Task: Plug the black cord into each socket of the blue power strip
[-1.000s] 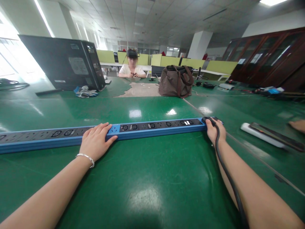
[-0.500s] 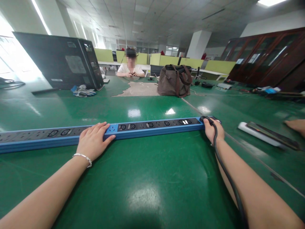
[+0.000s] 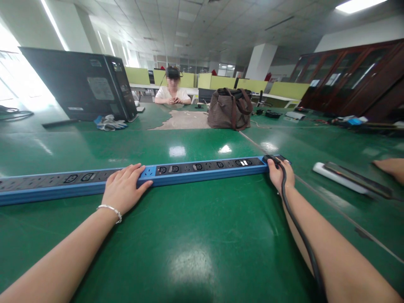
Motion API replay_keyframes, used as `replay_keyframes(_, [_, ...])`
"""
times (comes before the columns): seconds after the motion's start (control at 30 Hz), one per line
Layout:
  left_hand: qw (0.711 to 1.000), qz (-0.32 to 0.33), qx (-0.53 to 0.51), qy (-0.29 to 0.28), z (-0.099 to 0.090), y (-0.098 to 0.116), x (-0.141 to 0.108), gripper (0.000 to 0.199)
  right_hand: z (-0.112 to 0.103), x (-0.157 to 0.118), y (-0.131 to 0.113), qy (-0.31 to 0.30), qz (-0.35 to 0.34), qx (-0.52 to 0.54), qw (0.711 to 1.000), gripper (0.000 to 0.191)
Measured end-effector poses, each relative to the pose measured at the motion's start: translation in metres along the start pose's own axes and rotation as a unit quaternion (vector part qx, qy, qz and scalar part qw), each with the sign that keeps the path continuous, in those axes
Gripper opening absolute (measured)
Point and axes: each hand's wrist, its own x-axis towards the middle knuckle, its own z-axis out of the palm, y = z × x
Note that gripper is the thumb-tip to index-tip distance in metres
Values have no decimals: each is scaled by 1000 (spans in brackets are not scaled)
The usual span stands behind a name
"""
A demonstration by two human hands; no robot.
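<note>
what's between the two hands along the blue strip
The head view shows a blue socket section, then a black socket panel, between the left hand and right hand.

Blue-and-black power strip (image 3: pixel 176 169), green tabletop (image 3: pixel 202 219)

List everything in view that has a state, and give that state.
Power strip: lying flat
Left hand: open, laid over the strip
Right hand: closed at the strip's end
Sockets between the hands: nothing plugged in
Cable: curved
Bag: upright
Gloves: crumpled
Ceiling light: lit
</note>
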Motion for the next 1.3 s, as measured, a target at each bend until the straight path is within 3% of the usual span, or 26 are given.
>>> replay_keyframes(0.1, [1000, 1, -4, 0, 0, 0, 0, 60, 0, -1, -3, 16, 27, 4, 999, 44])
replay_keyframes(0.27, [1000, 2, 8, 2, -1, 1, -1, 59, -2, 2, -11, 57, -13, 96, 994, 46])
replay_keyframes(0.53, [1000, -2, 12, -5, 1, -1, 0, 61, -9, 0, -15, 39, 34, 92, 994, 38])
replay_keyframes(1.0, [1000, -1, 2, -4, 1, 0, 0, 61, -15, -1, -14, -4, 28, 63, 998, 40])
replay_keyframes(1.3, [1000, -3, 5, -8, 1, -1, 1, 61, -6, -3, -18, 61, 61, 99, 991, 43])
